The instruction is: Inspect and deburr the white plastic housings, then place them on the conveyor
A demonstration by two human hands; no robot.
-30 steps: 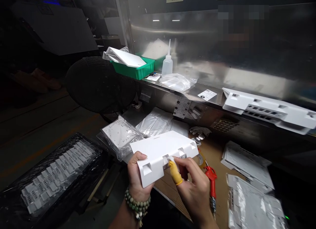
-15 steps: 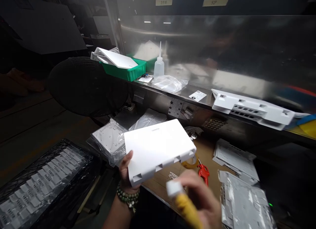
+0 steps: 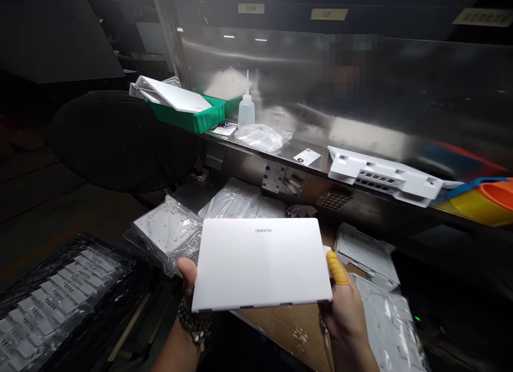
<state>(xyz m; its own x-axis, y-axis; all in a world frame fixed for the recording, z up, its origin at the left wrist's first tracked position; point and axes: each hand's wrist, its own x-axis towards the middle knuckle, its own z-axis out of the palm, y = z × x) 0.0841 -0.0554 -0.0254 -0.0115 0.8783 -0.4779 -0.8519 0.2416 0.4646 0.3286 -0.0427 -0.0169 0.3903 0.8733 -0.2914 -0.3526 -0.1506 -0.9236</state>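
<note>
Here's the white cover (image 3: 262,270), up above the tabletop (image 3: 276,332), its long axis running nine to three o'clock. Fingers of the left hand (image 3: 188,278) grip the nine o'clock end, the right hand's (image 3: 347,308) the three; neither's nearer.

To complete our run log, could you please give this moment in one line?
Left hand: holds white cover; right hand: holds same cover; bottle: upright on shelf

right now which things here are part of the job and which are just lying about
In use:
white cover
left hand and right hand, holding it
yellow finger cot
small white piece

Apparently just lying about:
squeeze bottle
green bin
printed label
crumpled clear bag
</note>
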